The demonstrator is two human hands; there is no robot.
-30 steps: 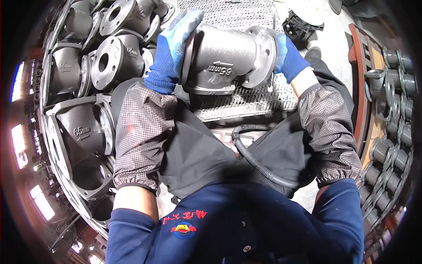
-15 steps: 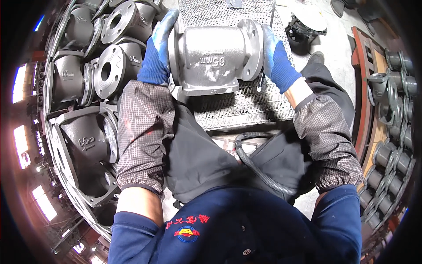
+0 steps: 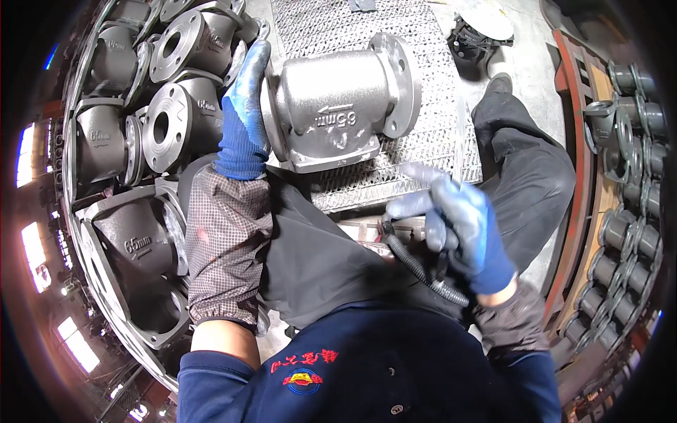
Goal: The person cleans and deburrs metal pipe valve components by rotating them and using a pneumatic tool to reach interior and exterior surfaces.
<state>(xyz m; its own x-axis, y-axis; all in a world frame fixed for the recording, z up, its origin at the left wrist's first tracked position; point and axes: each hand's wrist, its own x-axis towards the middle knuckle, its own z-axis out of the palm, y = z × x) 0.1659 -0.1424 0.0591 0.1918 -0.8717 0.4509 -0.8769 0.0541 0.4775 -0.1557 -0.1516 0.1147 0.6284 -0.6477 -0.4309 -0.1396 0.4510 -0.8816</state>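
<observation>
A grey cast-metal valve body (image 3: 331, 92) with round bolt-holed flanges rests tilted on a metal grate (image 3: 430, 148) in front of me. My left hand (image 3: 247, 113), in a blue and white glove, grips its left flange, with the fingers along the outer face; the thumb is hidden. My right hand (image 3: 458, 218), gloved alike and slightly blurred, is apart from the casting. Its fingers are spread and partly bent, over a black ribbed hose (image 3: 409, 262) by my lap. A dark part beneath the palm is too covered to name.
Several similar valve bodies (image 3: 106, 144) are stacked close on my left. A reddish-brown rack edge (image 3: 572, 92) and rows of grey flanged castings (image 3: 620, 271) stand to the right. Beyond my right foot lies a black object with a pale round top (image 3: 486, 22).
My right hand has let go of the right flange and come down toward my lap, over the hose. The valve body has turned over, its raised marking now upright, still in my left hand.
</observation>
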